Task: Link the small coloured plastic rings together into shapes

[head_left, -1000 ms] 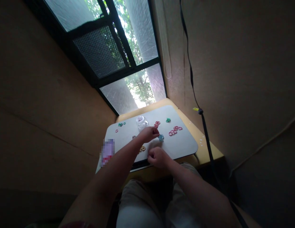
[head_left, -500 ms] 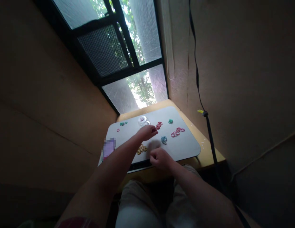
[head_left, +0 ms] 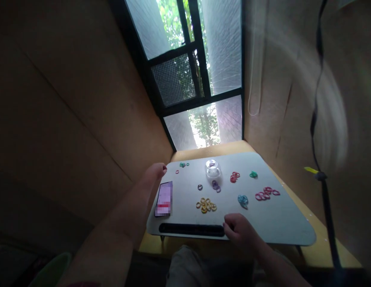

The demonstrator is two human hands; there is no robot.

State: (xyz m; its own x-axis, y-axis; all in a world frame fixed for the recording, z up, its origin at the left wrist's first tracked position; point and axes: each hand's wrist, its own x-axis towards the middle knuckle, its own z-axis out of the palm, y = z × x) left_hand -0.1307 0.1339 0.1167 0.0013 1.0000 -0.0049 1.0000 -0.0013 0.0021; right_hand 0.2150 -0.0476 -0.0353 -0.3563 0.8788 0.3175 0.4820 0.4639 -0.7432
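My left hand (head_left: 159, 170) is at the far left edge of the white folding table (head_left: 233, 227), its fingers curled together; whatever they may hold is hidden. Nearest to it are a pink ring (head_left: 177, 172) and a small group of green rings (head_left: 182, 164). My right hand (head_left: 237, 229) is closed at the table's front edge, by the right end of the black slot; its inside cannot be seen. Between the hands lie yellow rings (head_left: 207, 205), a dark ring (head_left: 200, 187) and purple rings (head_left: 215, 186). A clear round container (head_left: 212, 169) stands behind them.
A phone (head_left: 164, 199) lies at the table's left side. Blue rings (head_left: 242, 201), pink rings (head_left: 266, 193), red rings (head_left: 234, 177) and a green bunch (head_left: 253, 174) are to the right. A window (head_left: 203, 79) is behind; a black strap (head_left: 315, 119) hangs at right.
My left hand has moved from the middle of the table, near the red rings, to its far left edge. My right hand stays closed near the front edge. The view has shifted.
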